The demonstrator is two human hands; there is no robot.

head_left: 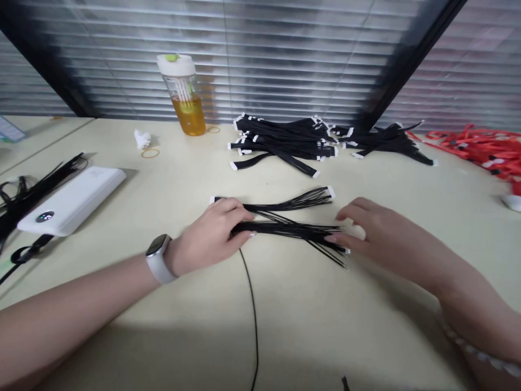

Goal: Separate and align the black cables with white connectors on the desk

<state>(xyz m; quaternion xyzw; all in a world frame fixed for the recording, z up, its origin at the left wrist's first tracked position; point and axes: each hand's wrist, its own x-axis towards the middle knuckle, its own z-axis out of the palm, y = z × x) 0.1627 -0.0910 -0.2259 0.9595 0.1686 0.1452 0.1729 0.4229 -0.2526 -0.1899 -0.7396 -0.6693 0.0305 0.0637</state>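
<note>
Black wire bundle lies flat on the worktop between your hands. Your left hand grips its left end, fingers curled over it. Your right hand rests open, fingertips touching the right end. A larger black wire pile sits behind; bottle stands further back.
</note>
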